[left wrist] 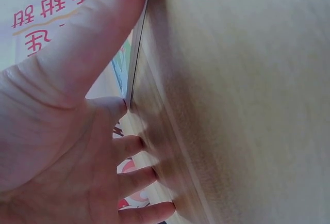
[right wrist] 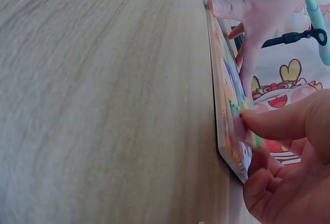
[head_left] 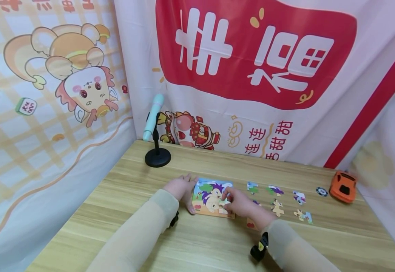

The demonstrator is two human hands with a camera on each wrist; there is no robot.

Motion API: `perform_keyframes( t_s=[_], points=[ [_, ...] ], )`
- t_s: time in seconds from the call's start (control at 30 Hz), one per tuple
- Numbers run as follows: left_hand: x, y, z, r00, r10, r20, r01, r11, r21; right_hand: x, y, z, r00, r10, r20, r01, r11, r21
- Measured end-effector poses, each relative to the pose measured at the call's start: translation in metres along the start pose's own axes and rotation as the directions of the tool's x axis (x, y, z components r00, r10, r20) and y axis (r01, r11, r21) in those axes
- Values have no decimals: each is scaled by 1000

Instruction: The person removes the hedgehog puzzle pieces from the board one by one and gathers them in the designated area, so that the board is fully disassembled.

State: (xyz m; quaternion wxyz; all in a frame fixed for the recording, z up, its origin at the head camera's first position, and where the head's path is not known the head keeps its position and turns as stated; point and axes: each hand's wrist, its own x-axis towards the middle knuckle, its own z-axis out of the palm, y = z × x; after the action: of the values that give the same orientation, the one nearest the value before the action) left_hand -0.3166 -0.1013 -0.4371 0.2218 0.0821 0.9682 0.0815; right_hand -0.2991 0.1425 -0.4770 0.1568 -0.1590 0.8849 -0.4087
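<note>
A jigsaw puzzle board with a purple-haired cartoon figure lies flat on the wooden table. Along its left edge rests my left hand, thumb at the near corner and fingers spread towards the far one. In the left wrist view those straight fingers touch the tabletop beside the board. My right hand is over the board's right part, pinching a puzzle piece between thumb and fingers. A pale patch of the board shows under that hand. The fingers hide most of the piece.
Several loose puzzle pieces lie right of the board, some partly behind my right forearm. Farther right are a small round disc and an orange toy car. A mint microphone on a black stand stands back left. Printed cloth hangs behind.
</note>
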Motion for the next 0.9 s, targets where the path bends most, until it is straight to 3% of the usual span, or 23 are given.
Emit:
perform_keyframes(
  t_s=[0.23,0.47,0.77,0.9],
  points=[
    [2,1,0,1000,-7,5,7,1000,-13,-3,3,-4,1000,-3,-8,3,999,44],
    [-3,0,-1,1000,5,0,-5,1000,-29,-13,3,-22,1000,-9,-25,12,992,129],
    [1,0,0,1000,8,1,-8,1000,-16,-56,2,-88,992,-88,-89,96,991,91],
    [2,-1,1,1000,12,-4,-12,1000,-20,-83,9,-116,992,-58,-112,66,995,77]
  ],
)
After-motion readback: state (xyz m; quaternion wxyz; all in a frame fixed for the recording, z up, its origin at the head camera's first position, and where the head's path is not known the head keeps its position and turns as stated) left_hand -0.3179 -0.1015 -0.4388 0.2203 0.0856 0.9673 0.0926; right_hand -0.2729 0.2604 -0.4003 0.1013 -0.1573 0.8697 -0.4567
